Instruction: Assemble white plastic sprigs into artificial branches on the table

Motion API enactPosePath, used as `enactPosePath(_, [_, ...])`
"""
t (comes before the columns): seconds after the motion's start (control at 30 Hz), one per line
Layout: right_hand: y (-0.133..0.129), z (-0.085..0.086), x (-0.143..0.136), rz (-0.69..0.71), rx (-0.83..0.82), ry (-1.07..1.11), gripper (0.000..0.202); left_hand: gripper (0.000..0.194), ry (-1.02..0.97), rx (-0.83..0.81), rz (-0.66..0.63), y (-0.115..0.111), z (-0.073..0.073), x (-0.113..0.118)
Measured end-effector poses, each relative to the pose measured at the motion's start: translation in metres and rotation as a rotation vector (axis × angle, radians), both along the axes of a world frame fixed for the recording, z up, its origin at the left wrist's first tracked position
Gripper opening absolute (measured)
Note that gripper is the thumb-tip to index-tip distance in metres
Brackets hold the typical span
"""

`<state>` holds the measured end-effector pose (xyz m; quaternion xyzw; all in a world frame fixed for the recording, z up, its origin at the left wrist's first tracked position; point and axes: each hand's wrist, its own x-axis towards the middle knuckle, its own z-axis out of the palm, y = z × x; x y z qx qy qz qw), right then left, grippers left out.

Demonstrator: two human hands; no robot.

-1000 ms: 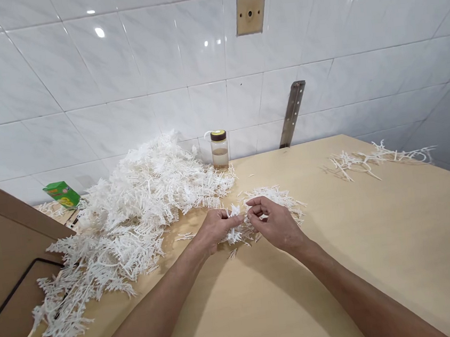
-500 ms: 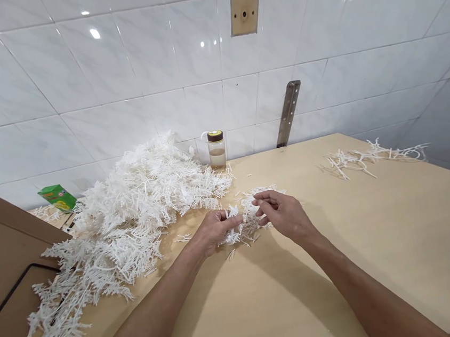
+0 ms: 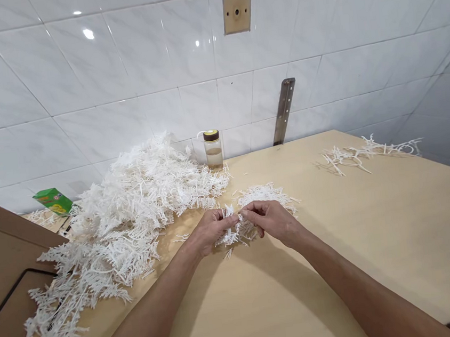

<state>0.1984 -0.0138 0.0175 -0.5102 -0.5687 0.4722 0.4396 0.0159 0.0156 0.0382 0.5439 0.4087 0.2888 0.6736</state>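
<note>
Between thumb and fingers, my left hand point(image 3: 214, 228) pinches a white branching plastic sprig point(image 3: 229, 234). My right hand point(image 3: 269, 218) has its thumb and forefinger closed at the same sprig, right beside the left thumb; the tip of what it grips is very small. Just behind and under my hands lies a small pile of loose white sprig pieces point(image 3: 270, 191). A large heap of white branching sprigs point(image 3: 142, 190) spreads to the left of my left hand.
A water bottle point(image 3: 213, 151) with a dark lid stands by the tiled wall. Bare white stems point(image 3: 352, 156) lie at the table's back right. At the left are a green carton point(image 3: 53, 201) and a brown board point(image 3: 3, 240). A metal bracket point(image 3: 284, 109) rises behind the table point(image 3: 396, 236).
My right hand has moved left and closed its fingertips on the sprig by my left thumb. My left hand keeps its pinch. The view has shifted slightly.
</note>
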Motion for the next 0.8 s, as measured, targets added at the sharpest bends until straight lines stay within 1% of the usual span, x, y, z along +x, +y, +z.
enactPosePath(0.2, [0.001,-0.001,-0.001,-0.069,0.017,-0.03,0.024,0.044,0.048,0.066,-0.023,0.0,-0.004,0.001])
enactPosePath(0.3, [0.002,0.0,-0.002,-0.081,0.007,-0.027,0.025,0.042,0.092,0.119,0.027,0.0,-0.005,0.003])
enactPosePath(0.4, [0.002,0.0,-0.003,-0.054,-0.035,0.033,0.027,0.043,0.11,0.179,0.055,-0.001,-0.007,0.004])
enactPosePath(0.53, [0.003,-0.002,-0.002,-0.024,-0.123,0.148,0.031,0.042,0.132,0.329,0.114,0.0,-0.013,0.005])
enactPosePath(0.6, [0.004,-0.003,0.0,-0.012,-0.146,0.175,0.032,0.041,0.163,0.368,0.123,0.001,-0.015,0.005])
enactPosePath(0.7, [0.004,-0.004,0.003,0.019,-0.163,0.195,0.031,0.038,0.232,0.401,0.117,0.001,-0.014,0.005])
enactPosePath(0.8, [0.005,-0.006,0.003,0.01,-0.135,0.205,0.028,0.036,0.306,0.433,0.109,-0.001,-0.012,0.005])
